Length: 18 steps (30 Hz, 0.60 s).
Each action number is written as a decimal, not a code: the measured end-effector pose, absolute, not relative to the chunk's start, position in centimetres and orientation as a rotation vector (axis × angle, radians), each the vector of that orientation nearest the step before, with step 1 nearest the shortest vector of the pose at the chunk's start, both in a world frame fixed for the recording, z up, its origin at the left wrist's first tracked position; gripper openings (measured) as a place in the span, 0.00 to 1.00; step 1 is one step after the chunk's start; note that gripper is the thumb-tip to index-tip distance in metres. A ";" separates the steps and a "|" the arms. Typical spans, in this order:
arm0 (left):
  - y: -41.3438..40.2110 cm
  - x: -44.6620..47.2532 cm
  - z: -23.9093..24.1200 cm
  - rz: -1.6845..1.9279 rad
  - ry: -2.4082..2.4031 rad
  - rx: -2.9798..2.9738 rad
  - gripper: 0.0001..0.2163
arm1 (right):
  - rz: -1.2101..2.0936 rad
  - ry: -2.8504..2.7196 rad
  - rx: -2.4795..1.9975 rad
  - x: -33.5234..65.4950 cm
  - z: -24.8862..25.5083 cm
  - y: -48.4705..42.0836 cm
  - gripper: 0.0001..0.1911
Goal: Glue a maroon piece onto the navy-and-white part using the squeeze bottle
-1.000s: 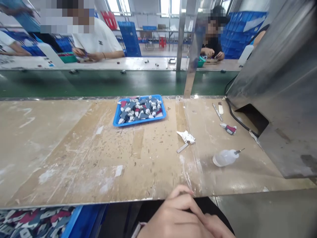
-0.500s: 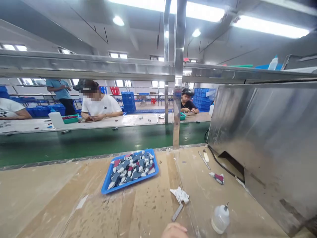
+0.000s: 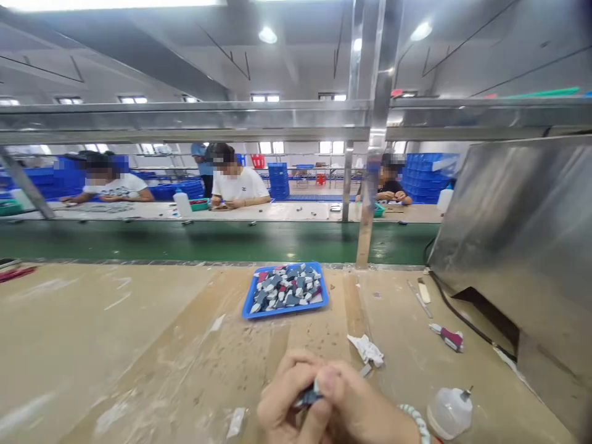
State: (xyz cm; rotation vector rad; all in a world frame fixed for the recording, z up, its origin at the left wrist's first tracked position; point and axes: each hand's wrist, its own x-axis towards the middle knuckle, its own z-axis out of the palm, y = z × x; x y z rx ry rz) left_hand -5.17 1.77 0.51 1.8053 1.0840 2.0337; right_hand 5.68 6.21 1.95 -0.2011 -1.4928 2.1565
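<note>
Both your left hand (image 3: 289,401) and right hand (image 3: 356,407) pinch the small, light, likely stiff dark piece (image 3: 308,396) by its edges, just above the near surface (image 3: 139,345).

Wide bare bench (image 3: 115,333) is left open on the left. The centre is blocked by a blue tray (image 3: 285,310); the right is crowded by paper scrap (image 3: 366,349), squeeze bottle (image 3: 448,412) and metal housing (image 3: 518,234).
</note>
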 end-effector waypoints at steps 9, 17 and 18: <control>2.0 -4.3 0.6 1.913 0.876 1.860 0.11 | 2.101 -1.626 -0.313 8.2 1.6 6.1 0.32; 2.4 -3.9 0.1 2.035 0.909 1.817 0.10 | 1.983 -1.785 -0.216 7.6 0.6 7.1 0.35; 2.4 -4.0 -0.1 2.023 0.928 1.856 0.09 | 1.959 -1.814 -0.261 7.8 0.4 7.2 0.34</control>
